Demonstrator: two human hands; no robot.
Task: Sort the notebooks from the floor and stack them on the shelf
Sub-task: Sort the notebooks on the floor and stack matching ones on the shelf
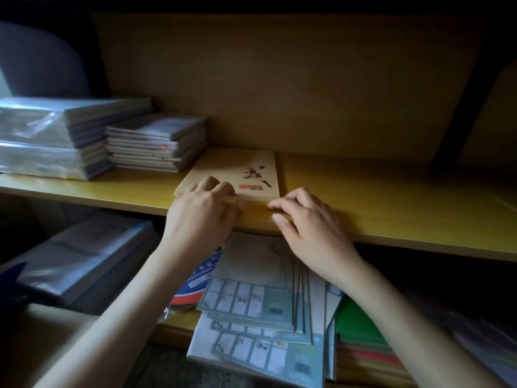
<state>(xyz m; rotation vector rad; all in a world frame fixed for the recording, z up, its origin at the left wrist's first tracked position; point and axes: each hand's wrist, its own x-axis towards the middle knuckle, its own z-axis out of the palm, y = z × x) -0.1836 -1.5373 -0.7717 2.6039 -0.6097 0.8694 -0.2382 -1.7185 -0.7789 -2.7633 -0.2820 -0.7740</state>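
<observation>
The left hand (201, 214) lies at the near left corner of the tan notebooks (240, 172), its fingers, one of them ringed, bent over the top cover at the near edge. The thumb is hidden under the hand, so how firm the grip is cannot be told. The right hand (307, 219) is just right of that near edge, fingers loosely curled and holding nothing. Its fingertips rest on the front lip of the shelf (391, 208), close by the near right corner of the tan notebooks. These lie flat on the shelf between and just beyond the two hands, with a small figure and a red title printed on the cover. How many lie in that pile is hard to make out. Behind and to the left of them, nearly touching, stands a taller stack of notebooks (159, 141). Further left is a plastic-wrapped stack (42, 135), cut off by the picture's edge. Below the tan notebooks, under the shelf board and partly hidden by both forearms, teal-backed notebooks (251, 303) lie fanned out, with a green and red pile (361, 331) to their right. A round blue and red item (195, 281) is half covered on their left, and a wrapped bundle (84, 261) lies in shadow further left.
</observation>
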